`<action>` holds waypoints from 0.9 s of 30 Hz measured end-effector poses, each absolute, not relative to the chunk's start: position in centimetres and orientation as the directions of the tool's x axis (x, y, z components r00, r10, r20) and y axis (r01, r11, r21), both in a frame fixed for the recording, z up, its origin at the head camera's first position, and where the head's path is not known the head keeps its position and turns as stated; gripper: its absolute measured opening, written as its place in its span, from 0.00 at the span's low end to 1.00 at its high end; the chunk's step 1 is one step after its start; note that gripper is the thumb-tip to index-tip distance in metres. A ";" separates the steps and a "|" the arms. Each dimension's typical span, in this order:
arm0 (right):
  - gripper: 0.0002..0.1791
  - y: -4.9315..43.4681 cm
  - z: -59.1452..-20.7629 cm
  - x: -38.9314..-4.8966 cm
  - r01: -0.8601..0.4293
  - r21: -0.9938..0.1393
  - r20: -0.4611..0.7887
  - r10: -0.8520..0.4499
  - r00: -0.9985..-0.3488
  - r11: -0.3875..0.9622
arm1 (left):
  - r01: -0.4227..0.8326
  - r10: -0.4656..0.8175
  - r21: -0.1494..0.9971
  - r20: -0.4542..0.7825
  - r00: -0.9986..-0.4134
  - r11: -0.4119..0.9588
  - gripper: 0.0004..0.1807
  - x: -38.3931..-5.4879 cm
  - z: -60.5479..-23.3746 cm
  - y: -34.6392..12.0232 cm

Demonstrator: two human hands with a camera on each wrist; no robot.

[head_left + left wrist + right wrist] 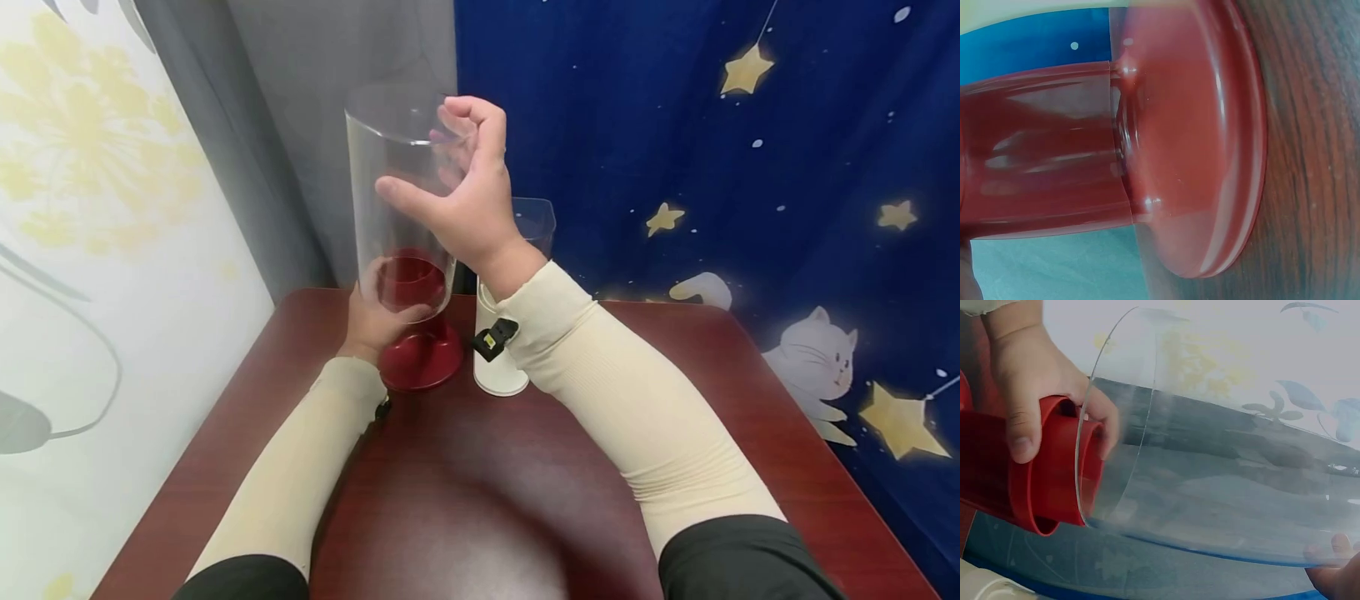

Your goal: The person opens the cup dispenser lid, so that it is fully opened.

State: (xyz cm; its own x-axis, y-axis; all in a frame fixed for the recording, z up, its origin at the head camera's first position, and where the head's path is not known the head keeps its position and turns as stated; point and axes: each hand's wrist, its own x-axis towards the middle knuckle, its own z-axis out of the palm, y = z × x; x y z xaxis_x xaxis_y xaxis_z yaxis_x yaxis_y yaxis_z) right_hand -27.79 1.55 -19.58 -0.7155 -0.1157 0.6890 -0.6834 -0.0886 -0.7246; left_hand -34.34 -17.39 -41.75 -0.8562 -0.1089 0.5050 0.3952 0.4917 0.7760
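Note:
My right hand (480, 196) holds a large clear cylinder (397, 192), thumb on the near side and fingers round the right side near the top rim. Below it stands a red pedestal (422, 362) with a wide round foot on the table. The left hand (371, 321) grips the pedestal's red collar (1050, 465), thumb and fingers on either side. In the right wrist view the cylinder's open lower end overlaps the top of that collar, a little tilted to it. The left wrist view shows the pedestal's foot (1185, 137) and stem close up.
Just right of the pedestal stands a white container (498, 375) with a clear upper part, partly hidden by my right wrist. Behind the reddish-brown table (435, 500) hang grey and dark blue curtains (637, 125). A white patterned panel (97, 250) borders the left side.

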 end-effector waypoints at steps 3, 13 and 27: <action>0.50 2.2 -20.3 -27.5 -0.679 -0.730 0.683 -0.119 -0.720 -0.079 | 0.371 -0.119 0.781 0.488 -0.865 0.503 0.56 -34.4 -41.9 -17.6; 0.48 4.2 -22.3 -26.3 -0.702 -0.700 0.714 -0.130 -0.688 -0.127 | 0.492 -0.097 0.724 0.604 -0.791 0.484 0.54 -35.2 -42.3 -17.7; 0.66 6.0 -24.7 -24.7 -0.723 -0.681 0.732 -0.141 -0.667 -0.114 | 0.460 -0.138 0.767 0.567 -0.812 0.447 0.54 -34.7 -42.4 -17.4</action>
State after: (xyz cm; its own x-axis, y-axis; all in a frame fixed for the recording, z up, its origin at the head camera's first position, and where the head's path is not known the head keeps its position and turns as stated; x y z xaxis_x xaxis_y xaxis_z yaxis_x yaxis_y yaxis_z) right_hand -24.71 6.01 -24.72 -0.6668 -0.1410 0.7318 -0.7233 -0.1139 -0.6810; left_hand -34.69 -17.43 -42.42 -0.8123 -0.1377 0.5667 0.4595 0.4472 0.7673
